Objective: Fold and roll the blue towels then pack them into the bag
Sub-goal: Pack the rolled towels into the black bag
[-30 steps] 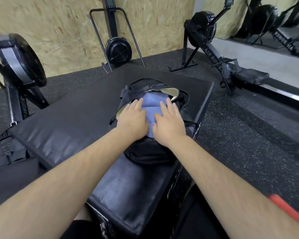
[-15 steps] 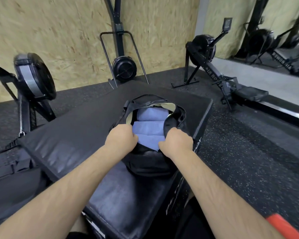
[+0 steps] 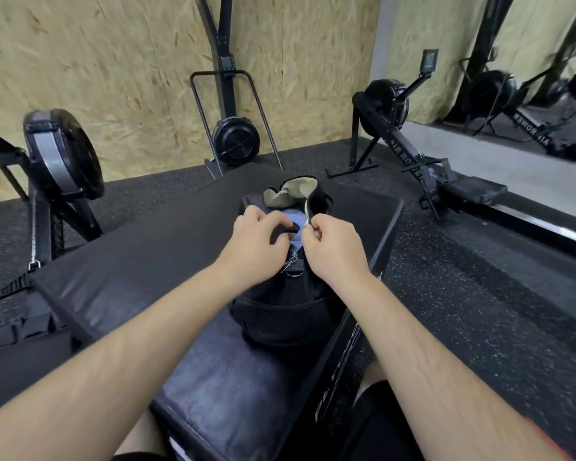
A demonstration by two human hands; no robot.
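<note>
Blue towels (image 3: 293, 218) inside bag (image 3: 280, 314), frame centre; only sliver shows between rims, less than half second ago. Bag on black worktop (image 3: 147, 261). Left hand (image 3: 256, 242) grip pinches left rim, right hand (image 3: 333, 247) grip pinches right rim. Both fists knuckles-up, closer together than before, forearms converging from lower corners.

A single wide-angle camera worn on the head looks forward and down along a black padded vinyl surface (image 3: 140, 261), close above the black fabric bag (image 3: 280, 314) at centre frame, facing a pale chipboard wall (image 3: 113, 78); straight lines bow at the edges.
</note>
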